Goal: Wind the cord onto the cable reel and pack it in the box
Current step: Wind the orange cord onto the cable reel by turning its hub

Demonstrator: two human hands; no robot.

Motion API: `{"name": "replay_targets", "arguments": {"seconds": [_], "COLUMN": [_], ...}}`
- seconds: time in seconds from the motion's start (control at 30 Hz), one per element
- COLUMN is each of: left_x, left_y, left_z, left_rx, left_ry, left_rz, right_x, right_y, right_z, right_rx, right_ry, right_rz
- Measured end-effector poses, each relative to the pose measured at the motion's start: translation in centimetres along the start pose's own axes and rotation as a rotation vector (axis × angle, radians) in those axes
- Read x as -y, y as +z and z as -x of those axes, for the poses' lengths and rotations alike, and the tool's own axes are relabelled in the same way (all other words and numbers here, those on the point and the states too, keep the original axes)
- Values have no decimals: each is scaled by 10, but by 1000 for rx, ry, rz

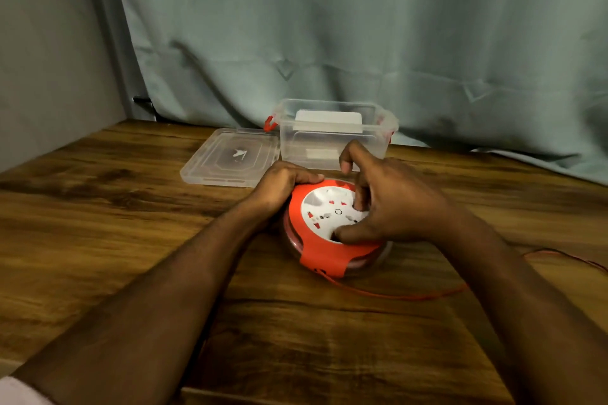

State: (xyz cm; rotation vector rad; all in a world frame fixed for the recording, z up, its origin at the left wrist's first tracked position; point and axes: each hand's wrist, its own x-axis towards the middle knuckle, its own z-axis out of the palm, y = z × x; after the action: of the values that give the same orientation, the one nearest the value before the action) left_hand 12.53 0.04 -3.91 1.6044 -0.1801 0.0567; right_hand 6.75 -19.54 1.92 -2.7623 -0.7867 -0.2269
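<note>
Wood-grain table (98,223) before a grey curtain: we steady the cable reel (329,233) at centre, left hand (279,186) curled on its far-left rim, right hand (391,204) fingers pressed into the white hub. It seems rigid, light plastic; the thin red cord (411,296) trails right, limp. Behind, the clear box (332,141) stands open.

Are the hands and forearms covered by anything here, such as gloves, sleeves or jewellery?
Both are bare: the left hand and right hand show no gloves, rings or watch, and both forearms are uncovered. Only a pale pinkish sleeve edge shows at the bottom-left corner.
</note>
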Motion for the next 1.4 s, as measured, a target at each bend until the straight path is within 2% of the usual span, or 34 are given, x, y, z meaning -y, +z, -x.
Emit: {"name": "replay_targets", "arguments": {"seconds": [0.23,0.37,0.43,0.53,0.63,0.83,1.0,1.13,1.4], "left_x": [4,3,4,6,7,7,6,7,6], "left_y": [1,1,0,-2,-4,-3,-4,-4,-2], "left_z": [-4,-3,-4,-3,-5,-4,-4,-6,-6], "left_rx": [16,27,22,66,96,126,240,199,105], "left_ry": [18,18,16,0,-8,21,77,79,92], "left_rz": [-1,11,8,-30,-52,-53,-148,-134,-45], "right_x": [3,8,3,-15,-29,-34,-30,-24,-11], "right_y": [7,6,2,0,0,-3,-4,-2,-2], "right_z": [-8,-6,-3,-3,-5,-4,-1,-1,2], "right_rx": [-1,-3,0,52,148,238,240,206,93], "right_ry": [162,99,32,-119,-160,-130,-140,-107,5], "right_rz": [67,65,-36,-379,-482,-413,-441,-423,-173]}}
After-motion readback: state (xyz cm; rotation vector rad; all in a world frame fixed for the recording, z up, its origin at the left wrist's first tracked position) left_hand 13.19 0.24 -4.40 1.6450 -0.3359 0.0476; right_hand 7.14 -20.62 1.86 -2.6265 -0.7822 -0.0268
